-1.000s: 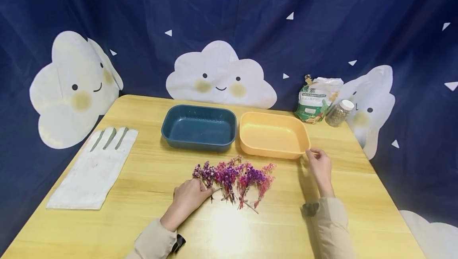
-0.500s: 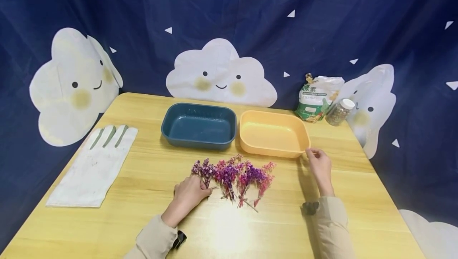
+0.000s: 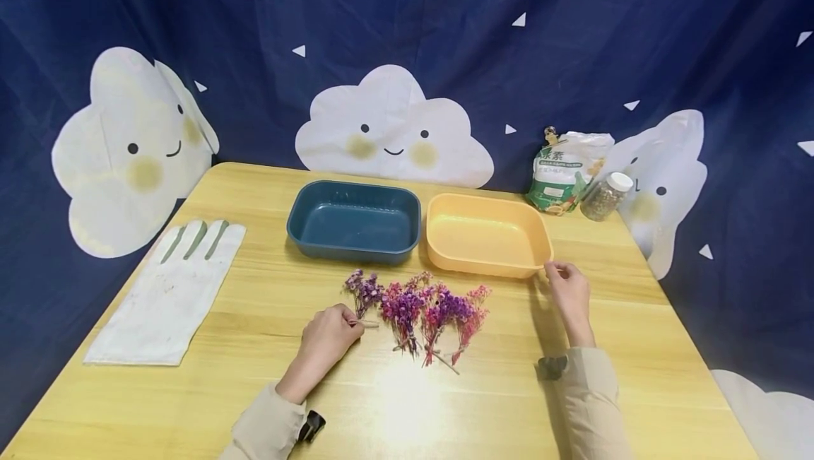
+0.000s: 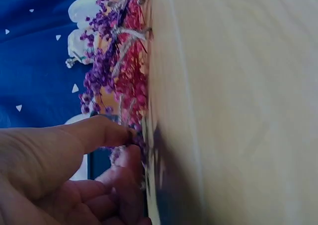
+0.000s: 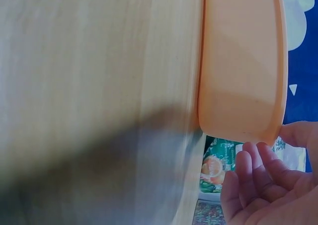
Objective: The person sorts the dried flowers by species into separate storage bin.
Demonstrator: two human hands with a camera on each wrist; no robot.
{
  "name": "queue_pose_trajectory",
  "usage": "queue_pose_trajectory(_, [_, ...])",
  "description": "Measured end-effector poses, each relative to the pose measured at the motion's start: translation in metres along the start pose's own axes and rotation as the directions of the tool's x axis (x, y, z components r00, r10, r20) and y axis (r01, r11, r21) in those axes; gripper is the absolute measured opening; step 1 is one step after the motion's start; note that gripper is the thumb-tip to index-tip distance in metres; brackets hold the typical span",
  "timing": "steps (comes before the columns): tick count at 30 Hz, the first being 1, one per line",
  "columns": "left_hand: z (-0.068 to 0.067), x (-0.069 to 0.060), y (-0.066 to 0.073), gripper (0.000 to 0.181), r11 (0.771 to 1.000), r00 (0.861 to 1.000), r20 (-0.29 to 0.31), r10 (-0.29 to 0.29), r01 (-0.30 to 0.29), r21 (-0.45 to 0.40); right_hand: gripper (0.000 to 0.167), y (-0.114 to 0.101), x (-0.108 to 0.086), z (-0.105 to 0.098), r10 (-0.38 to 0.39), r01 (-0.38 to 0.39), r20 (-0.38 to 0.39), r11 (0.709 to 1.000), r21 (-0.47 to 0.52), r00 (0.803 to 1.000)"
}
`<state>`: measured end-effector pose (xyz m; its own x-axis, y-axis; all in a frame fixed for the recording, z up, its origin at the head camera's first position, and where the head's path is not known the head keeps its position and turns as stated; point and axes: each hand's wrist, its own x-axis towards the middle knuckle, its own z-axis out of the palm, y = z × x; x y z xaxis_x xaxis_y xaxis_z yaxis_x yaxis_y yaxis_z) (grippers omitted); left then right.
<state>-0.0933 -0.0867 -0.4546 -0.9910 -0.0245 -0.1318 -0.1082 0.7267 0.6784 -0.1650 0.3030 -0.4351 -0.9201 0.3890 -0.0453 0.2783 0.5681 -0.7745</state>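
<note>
In the head view my left hand (image 3: 329, 338) is at the stem end of a bunch of purple dried flowers (image 3: 364, 290), the leftmost in a row of several tied bunches. The left wrist view has the thumb and index finger (image 4: 112, 133) pinching its stems, partly hidden by the fingers. Beside it on the table lie pink and purple dried flower bunches (image 3: 403, 308). My right hand (image 3: 568, 297) pinches the near right corner of the orange plastic basin (image 3: 486, 267); in the right wrist view the thumb (image 5: 298, 133) touches the basin's rim.
A dark blue basin (image 3: 352, 254) stands left of the orange one. White gloves (image 3: 167, 297) lie at the table's left. A green and white bag (image 3: 562, 174) and a jar with a white lid (image 3: 607, 196) stand at the back right, before a blue curtain (image 3: 254, 22).
My left hand has shifted slightly left and toward me. The leftmost purple bunch now lies slightly apart from the others. My right hand stays at the orange basin's corner.
</note>
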Motion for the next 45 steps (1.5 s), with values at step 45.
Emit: queue_pose_trajectory(45, [-0.016, 0.065, 0.05, 0.015, 0.9, 0.922, -0.225, 0.316, -0.366, -0.237, 0.046, 0.002, 0.001, 0.002, -0.004, 0.004, -0.012, 0.999, 0.048, 1.0])
